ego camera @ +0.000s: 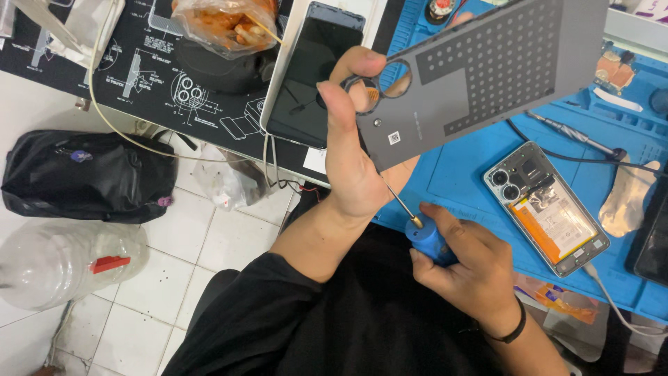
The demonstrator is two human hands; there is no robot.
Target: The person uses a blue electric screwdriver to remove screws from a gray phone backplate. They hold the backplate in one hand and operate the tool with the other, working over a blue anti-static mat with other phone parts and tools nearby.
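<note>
While left hand [351, 150] holds grey back cover [480, 76], its small white label [394, 138] seems square.

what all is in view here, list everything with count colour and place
phone back cover: 1, grey, held up over the mat
screwdriver: 1, blue handle, in right hand
opened phone: 1, silver frame, orange battery, on the mat
work mat: 1, blue, right
dark phone: 1, black, top centre
black bag: 1, floor, left
plastic bottle: 1, clear, red part, floor
food bag: 1, clear, orange contents, top
left hand: grips cover
right hand: black wristband
</note>
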